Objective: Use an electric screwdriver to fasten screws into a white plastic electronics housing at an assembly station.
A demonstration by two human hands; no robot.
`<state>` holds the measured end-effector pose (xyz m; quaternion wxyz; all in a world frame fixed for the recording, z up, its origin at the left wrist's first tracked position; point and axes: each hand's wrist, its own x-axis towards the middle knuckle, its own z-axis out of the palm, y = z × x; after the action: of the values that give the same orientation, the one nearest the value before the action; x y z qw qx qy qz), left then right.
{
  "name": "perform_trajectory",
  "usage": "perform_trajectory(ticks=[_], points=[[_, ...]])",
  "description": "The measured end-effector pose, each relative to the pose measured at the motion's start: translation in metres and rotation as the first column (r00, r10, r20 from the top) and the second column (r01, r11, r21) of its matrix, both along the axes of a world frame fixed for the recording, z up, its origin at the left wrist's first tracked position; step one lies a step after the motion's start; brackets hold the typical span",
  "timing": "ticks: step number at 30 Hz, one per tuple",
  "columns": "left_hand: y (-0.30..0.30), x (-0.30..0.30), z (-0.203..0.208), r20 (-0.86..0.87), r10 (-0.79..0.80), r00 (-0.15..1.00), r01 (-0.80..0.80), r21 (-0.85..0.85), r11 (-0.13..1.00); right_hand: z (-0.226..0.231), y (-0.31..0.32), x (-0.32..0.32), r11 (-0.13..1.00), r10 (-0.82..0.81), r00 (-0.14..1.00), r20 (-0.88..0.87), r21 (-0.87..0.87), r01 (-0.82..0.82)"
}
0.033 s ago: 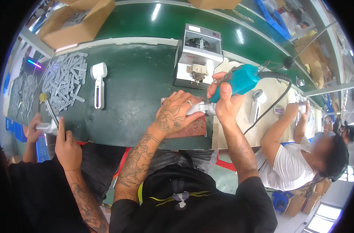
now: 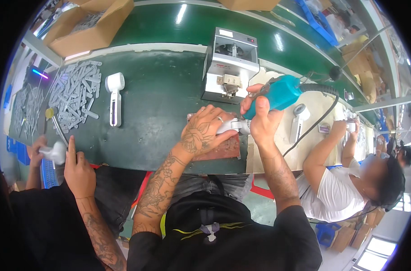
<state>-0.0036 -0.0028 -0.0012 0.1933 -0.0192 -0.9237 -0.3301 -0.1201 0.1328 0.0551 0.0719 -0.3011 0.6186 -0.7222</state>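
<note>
My left hand (image 2: 204, 128) presses a white handheld fan (image 2: 227, 126) onto a reddish-brown mat (image 2: 221, 151) at the table's near edge; its fingers wrap over the fan and hide much of it. Gripped in my right hand (image 2: 263, 119) is a teal electric screwdriver (image 2: 280, 93), tilted with its front end down toward the fan's head. The tip is hidden behind my fingers. Just beyond my hands stands a grey boxy screw feeder (image 2: 230, 67). Another white handheld fan (image 2: 115, 99), its handle open along the front, lies to the left.
Many grey handle parts (image 2: 74, 92) are heaped at the left. A co-worker's hands (image 2: 76, 174) hold a white piece (image 2: 56, 152) and a tool there. At the right sits another person (image 2: 336, 185), near another fan (image 2: 298, 122). The screwdriver's black cable (image 2: 316, 128) loops over the paper-covered table. A cardboard box (image 2: 85, 29) stands far left.
My hands, the fan and the screwdriver stay as they were. At the left, the co-worker's white piece has shifted and turned slightly.
</note>
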Motion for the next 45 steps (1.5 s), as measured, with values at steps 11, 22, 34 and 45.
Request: perform_trajectory(ticks=[11, 22, 34, 45], points=[[0.003, -0.004, -0.001, 0.032, -0.003, 0.999, 0.004, -0.039, 0.999, -0.018, -0.004, -0.001, 0.995, 0.034, 0.999, 0.023, -0.093, -0.031], [0.002, -0.001, 0.004, 0.114, -0.013, 0.993, 0.016, -0.024, 1.0, -0.013, -0.005, -0.005, 0.998, -0.054, 0.995, 0.084, -0.008, 0.055], [0.004, -0.001, -0.002, -0.06, 0.02, 0.998, -0.019, 0.01, 1.0, -0.015, -0.06, -0.037, 0.975, -0.018, 0.982, -0.187, -0.222, -0.025], [0.004, -0.001, 0.004, -0.038, 0.012, 0.999, -0.012, 0.0, 1.0, 0.007, -0.033, -0.018, 0.971, 0.0, 0.99, -0.142, -0.235, -0.034]])
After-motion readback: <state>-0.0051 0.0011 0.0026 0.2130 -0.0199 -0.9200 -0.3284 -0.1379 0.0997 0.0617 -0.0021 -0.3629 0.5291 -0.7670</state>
